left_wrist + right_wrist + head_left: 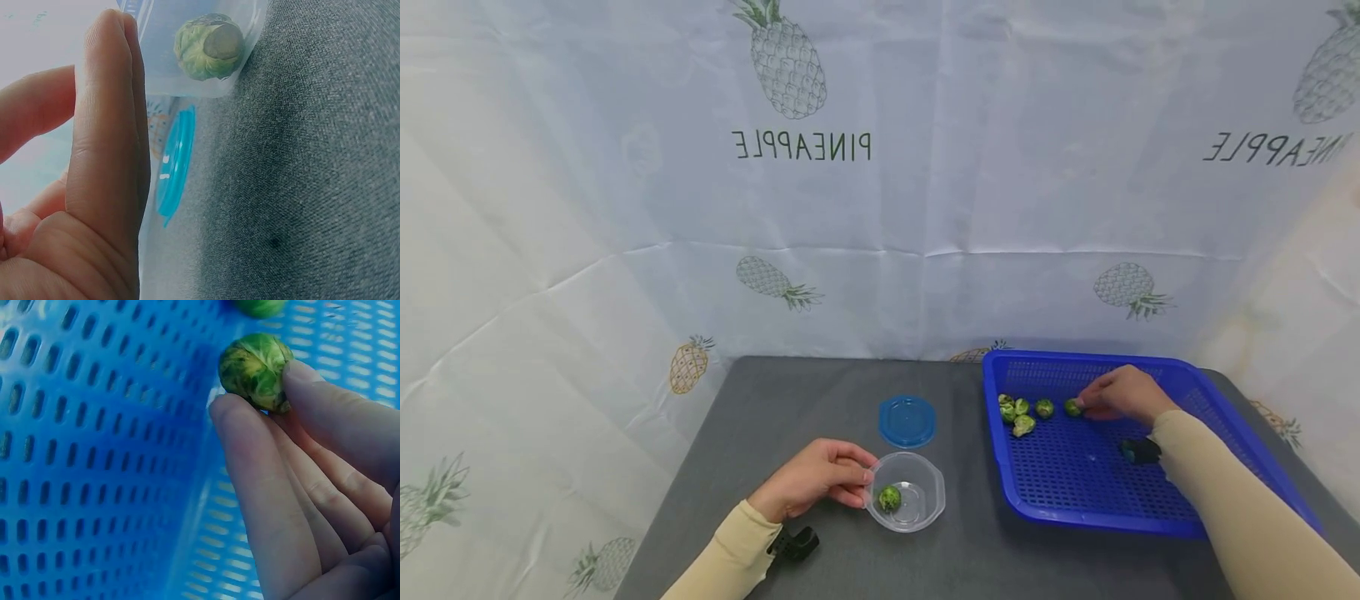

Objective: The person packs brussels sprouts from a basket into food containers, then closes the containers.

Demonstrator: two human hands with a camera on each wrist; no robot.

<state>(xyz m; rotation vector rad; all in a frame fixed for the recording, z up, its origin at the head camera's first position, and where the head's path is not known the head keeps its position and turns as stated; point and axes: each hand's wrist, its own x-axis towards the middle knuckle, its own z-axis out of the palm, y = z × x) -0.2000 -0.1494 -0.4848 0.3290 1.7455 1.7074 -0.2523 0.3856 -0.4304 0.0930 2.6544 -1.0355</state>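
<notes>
My right hand [1123,394] is over the blue basket, pinching a Brussels sprout [255,372] between thumb and fingertips. Several more sprouts [1023,426] lie at the left end of the basket [1105,525]. On the grey table, a clear plastic container [925,467] has one sprout [890,498] inside it. My left hand [820,479] holds that container at its left rim, fingertips against the wall. In the left wrist view the sprout [209,47] shows its cut stem end through the clear side.
A blue round lid [907,422] lies on the table [790,408] just behind the container. The basket's raised walls stand to the right of it. A pale curtain [925,200] with pineapple prints hangs behind the table.
</notes>
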